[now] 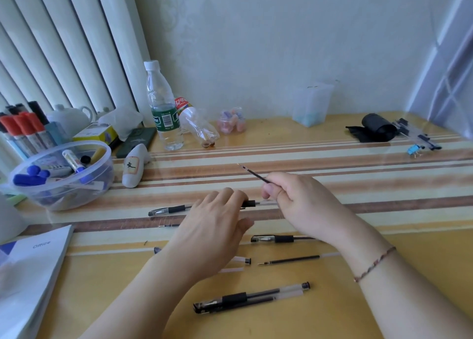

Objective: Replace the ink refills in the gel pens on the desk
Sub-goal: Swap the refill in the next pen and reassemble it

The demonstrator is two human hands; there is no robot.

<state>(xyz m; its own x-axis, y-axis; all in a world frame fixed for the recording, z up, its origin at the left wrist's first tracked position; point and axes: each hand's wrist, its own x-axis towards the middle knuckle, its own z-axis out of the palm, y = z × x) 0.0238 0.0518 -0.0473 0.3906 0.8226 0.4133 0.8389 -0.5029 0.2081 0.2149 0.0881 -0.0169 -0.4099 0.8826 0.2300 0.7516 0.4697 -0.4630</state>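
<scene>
The white booklet (pixel 33 269) at your left elbow reads "Office" on its cover, and the white ceramic piece (pixel 134 168) beside the clear tub of markers (pixel 61 175) carries a single black Chinese character on a tan patch. The upright water bottle (pixel 163 108) has a green label with a barcode, its lettering too blurred to read; the crushed bottle (pixel 197 126) lying next to it shows a red label with white characters.

Your right hand (pixel 299 200) is curled closed, thumb and forefinger pinching a thin dark refill (pixel 253 174) that slants up and to the left, tip raised off the desk (pixel 384 175). Your left hand (pixel 215 226) lies flat with fingers nearly straight, fingertips resting over a gel pen (pixel 171 209) that lies along a brown stripe; whether they grip it you cannot tell.

Another capped pen (pixel 276 239) lies under your right wrist, a loose refill (pixel 291 260) just below it, and a third pen (pixel 250 297) with a refill alongside sits nearest you
</scene>
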